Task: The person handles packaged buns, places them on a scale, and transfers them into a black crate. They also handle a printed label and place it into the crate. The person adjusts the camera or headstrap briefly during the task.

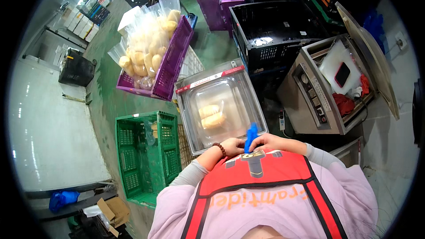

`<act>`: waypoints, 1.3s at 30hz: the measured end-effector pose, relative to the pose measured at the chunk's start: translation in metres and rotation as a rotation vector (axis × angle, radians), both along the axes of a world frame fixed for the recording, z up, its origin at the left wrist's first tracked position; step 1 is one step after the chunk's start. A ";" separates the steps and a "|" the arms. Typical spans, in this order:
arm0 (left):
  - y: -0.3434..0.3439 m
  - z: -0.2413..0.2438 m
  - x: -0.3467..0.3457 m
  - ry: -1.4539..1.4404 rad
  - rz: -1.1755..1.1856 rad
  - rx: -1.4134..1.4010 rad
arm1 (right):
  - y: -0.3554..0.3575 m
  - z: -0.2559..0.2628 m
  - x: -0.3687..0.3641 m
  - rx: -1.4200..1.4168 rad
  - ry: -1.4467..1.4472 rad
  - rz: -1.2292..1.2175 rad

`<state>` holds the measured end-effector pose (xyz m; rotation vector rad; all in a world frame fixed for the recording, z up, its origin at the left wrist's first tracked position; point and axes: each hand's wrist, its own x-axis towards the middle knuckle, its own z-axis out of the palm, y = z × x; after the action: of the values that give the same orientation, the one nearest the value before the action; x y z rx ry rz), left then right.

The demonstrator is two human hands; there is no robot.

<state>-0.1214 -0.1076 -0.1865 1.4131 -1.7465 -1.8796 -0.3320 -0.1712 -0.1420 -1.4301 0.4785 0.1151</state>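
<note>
My right hand (260, 142) pinches a crumpled blue glove-like piece (251, 136) close to my red apron (265, 169). Bent against the same blue piece from the other side are the fingers of my left hand (231, 146), partly hidden, with a brown bead bracelet (219, 149) at the wrist. Just beyond both hands stands a chamber vacuum sealer (220, 76) with its clear domed lid (239, 106) down. Under the lid lie what look like peeled potatoes (212, 120) in clear film.
A purple crate (181, 61) heaped with bagged peeled potatoes (142, 56) stands ahead on the left. Nearer is a green crate (167, 152). To the right, a second sealer (308, 93) has its lid raised, with a phone (342, 74) on it. Black crates (272, 51) stand behind.
</note>
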 end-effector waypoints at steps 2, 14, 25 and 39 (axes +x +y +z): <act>-0.010 -0.020 -0.004 -0.196 -0.214 -0.174 | -0.006 -0.001 0.008 0.060 -0.059 0.081; -0.029 0.049 -0.026 -0.524 -0.056 -0.766 | 0.027 -0.156 0.040 -0.011 -0.105 0.445; 0.004 0.027 0.012 -0.446 0.303 -0.484 | -0.010 -0.042 0.027 0.006 -0.162 0.349; 0.036 -0.019 0.153 -0.541 0.559 -0.252 | -0.222 -0.006 0.204 -0.312 0.068 -0.049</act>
<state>0.0318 -0.0711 -0.2055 2.1442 -1.4735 -1.0149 -0.1277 -0.3930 -0.1476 -1.7221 0.6070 0.0508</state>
